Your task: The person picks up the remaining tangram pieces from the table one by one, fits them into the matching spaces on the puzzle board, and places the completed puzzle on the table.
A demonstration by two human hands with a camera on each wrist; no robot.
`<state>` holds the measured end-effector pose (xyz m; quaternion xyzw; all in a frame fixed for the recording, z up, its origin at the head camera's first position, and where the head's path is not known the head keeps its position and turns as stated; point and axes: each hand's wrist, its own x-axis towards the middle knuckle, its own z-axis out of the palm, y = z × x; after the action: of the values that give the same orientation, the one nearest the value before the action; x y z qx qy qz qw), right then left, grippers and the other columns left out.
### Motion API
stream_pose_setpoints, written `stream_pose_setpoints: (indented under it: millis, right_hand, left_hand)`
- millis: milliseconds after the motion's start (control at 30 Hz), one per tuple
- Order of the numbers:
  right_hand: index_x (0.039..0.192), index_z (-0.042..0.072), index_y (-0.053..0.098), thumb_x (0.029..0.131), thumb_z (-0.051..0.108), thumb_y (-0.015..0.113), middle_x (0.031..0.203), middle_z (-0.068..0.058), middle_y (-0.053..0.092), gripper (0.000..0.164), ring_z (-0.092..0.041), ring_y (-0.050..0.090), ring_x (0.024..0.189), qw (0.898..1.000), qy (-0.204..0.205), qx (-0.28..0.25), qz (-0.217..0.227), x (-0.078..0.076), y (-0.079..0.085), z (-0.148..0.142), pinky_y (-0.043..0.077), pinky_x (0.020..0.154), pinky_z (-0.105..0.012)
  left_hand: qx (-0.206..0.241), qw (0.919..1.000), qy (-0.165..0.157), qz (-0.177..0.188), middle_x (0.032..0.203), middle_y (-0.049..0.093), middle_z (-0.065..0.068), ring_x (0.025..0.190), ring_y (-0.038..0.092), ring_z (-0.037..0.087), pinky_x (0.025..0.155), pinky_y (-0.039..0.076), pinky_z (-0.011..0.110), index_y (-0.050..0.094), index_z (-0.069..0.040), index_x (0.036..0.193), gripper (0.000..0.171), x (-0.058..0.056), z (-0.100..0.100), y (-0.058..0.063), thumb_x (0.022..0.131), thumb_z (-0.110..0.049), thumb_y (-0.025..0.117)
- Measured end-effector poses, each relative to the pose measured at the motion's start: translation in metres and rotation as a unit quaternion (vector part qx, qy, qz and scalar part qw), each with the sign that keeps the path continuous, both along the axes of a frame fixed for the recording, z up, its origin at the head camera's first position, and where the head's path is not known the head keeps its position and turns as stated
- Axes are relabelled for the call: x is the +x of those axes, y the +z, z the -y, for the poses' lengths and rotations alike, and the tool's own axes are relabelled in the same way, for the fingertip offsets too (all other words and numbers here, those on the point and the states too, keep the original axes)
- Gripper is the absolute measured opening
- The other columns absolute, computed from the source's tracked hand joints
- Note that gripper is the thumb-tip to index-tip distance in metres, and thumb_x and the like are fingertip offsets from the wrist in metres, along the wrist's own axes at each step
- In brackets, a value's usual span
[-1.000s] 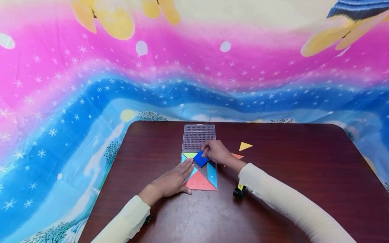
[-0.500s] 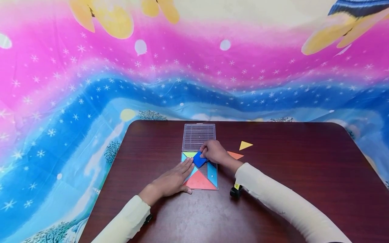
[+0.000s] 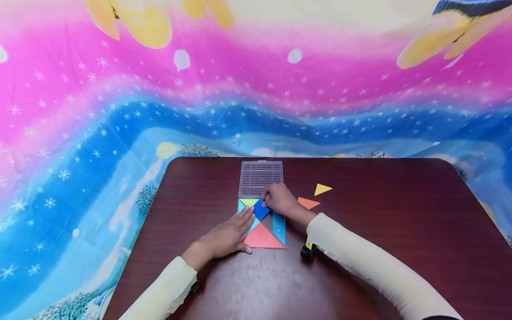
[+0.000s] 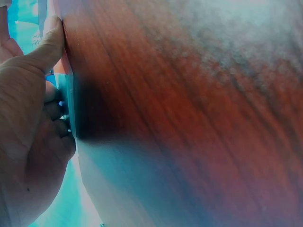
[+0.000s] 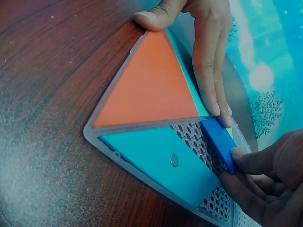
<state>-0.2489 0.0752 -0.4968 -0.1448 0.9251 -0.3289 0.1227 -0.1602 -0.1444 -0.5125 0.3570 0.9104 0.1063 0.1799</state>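
My right hand [image 3: 282, 198] pinches a blue tangram square [image 3: 260, 210] between thumb and fingers. In the right wrist view the square [image 5: 218, 143] leans over the perforated floor of a clear plastic case [image 5: 194, 137]. My left hand [image 3: 224, 235] lies across the case's left side, fingers straight and their tips beside the square. Partly beneath it is a light blue triangle [image 5: 183, 71]. The case also holds a coral triangle [image 3: 262, 237], a teal parallelogram [image 3: 279, 229] with a round metal spot, and a yellow-green triangle [image 3: 249, 202].
The case's perforated lid [image 3: 261, 178] lies folded back behind it. To the right on the brown table [image 3: 384, 213] lie a loose yellow triangle [image 3: 322, 190] and an orange triangle [image 3: 308, 203]. A patterned cloth [image 3: 248, 89] hangs behind the table.
My right hand has shifted slightly left with the blue square, uncovering more of the orange triangle. The left hand stays in place on the case.
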Motion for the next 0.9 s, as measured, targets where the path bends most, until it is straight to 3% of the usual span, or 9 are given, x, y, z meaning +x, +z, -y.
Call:
stream_pose_setpoints:
  millis: [400, 900]
  right_hand:
    - [0.091, 0.005, 0.078, 0.089, 0.010, 0.079, 0.077, -0.003, 0.069, 0.005, -0.012, 0.059, 0.066, 1.000, 0.005, 0.011, -0.016, -0.0015, -0.0012, 0.0010, 0.049, 0.057, -0.022]
    - [0.081, 0.009, 0.077, 0.088, 0.007, 0.079, 0.083, -0.003, 0.073, 0.008, -0.016, 0.066, 0.079, 0.998, -0.037, 0.040, -0.033, 0.0043, 0.0024, 0.0091, 0.061, 0.071, -0.032]
  left_hand:
    - [-0.006, 1.0000, -0.003, -0.003, 0.175, 0.000, 0.006, 0.162, -0.001, 0.023, 0.131, 0.016, 0.041, 0.009, -0.009, 0.165, 0.095, -0.0004, -0.0005, 0.0015, 0.099, -0.062, 0.052]
    - [-0.008, 1.0000, -0.003, -0.003, 0.175, 0.000, 0.006, 0.162, -0.001, 0.024, 0.131, 0.015, 0.041, 0.010, -0.008, 0.165, 0.096, 0.0000, -0.0002, 0.0014, 0.098, -0.062, 0.052]
